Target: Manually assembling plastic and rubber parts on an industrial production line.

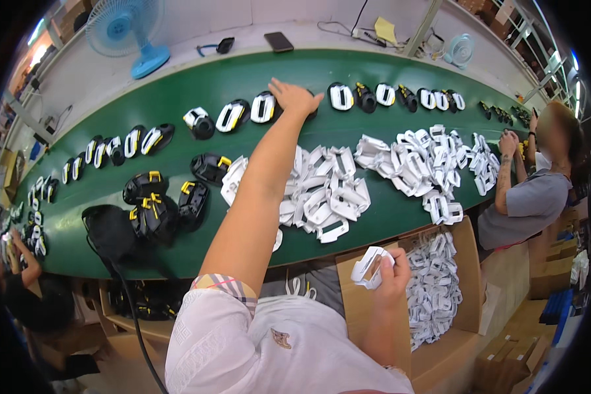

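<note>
My left hand (295,98) is stretched far across the green work surface, fingers spread and thumb out to the right. It is over a dark part whose edge shows beside the thumb; whether it touches that part I cannot tell. Just left of it lies a black unit with a white frame (262,107). Close to my body, my right hand (394,272) grips a white plastic frame (370,267) with an oblong opening. A heap of similar white frames (328,190) covers the middle of the surface, partly hidden by my left forearm.
Black-and-white units line the green surface (243,65). Black parts with yellow clips (194,197) lie left, by a black object with a cable (111,230). A cardboard box (466,276) of white frames stands at right. A co-worker (538,177) sits beyond; blue fan (121,29) behind.
</note>
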Motion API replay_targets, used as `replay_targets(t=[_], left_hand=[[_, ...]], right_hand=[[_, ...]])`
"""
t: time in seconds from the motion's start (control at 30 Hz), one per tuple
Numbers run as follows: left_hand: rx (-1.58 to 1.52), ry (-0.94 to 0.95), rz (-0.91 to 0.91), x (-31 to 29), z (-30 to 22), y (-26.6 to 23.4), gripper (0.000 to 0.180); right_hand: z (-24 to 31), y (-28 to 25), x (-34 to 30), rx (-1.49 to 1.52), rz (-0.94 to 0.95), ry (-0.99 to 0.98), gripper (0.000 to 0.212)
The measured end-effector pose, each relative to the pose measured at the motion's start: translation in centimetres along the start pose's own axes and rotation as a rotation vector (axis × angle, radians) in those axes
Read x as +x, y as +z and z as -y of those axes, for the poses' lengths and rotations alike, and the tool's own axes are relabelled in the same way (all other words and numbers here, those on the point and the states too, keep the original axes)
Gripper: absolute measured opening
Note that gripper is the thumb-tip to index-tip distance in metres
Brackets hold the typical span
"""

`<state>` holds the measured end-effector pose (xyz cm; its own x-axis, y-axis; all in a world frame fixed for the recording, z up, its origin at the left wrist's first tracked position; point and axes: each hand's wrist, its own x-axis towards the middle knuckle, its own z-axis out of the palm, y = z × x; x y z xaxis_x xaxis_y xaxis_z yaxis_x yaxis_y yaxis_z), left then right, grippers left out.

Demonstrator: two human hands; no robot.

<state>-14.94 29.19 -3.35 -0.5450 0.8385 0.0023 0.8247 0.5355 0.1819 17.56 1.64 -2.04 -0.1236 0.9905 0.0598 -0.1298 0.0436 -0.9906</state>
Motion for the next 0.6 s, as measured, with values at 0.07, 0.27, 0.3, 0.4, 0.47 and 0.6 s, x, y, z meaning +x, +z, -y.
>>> replay_targets(t=[0.07, 0.27, 0.3, 0.4, 0.47, 0.6], left_hand=[[0.049, -0.009, -0.002, 0.2, 0.4, 0.4, 0.085], [-0.124, 0.243, 0.014, -1.4, 0.4, -1.0, 0.083], [-0.243, 0.310, -0.107, -2.1, 1.0, -0.9, 0.085], [-0.748, 0.448, 0.105, -8.1, 0.9, -4.6, 0.072], [-1.084, 0.521, 0.215, -14.4, 1.4, -6.9, 0.058], [-1.339, 0.488, 0.216, -23.3, 2.2, -5.7, 0.063]], right_hand=[[-0.3, 0.2, 0.1, 0.015, 0.000, -0.021, 0.011], [-0.4, 1.1, 0.3, 0.008, 0.053, -0.051, 0.011], [-0.2, 1.2, 0.5, 0.006, 0.063, -0.063, 0.011], [0.0, 1.0, 1.4, 0.013, -0.059, -0.068, 0.011], [0.4, 1.6, 2.0, 0.044, -0.103, -0.098, 0.016], [1.9, 2.1, 3.6, -0.001, -0.123, -0.264, 0.025]])
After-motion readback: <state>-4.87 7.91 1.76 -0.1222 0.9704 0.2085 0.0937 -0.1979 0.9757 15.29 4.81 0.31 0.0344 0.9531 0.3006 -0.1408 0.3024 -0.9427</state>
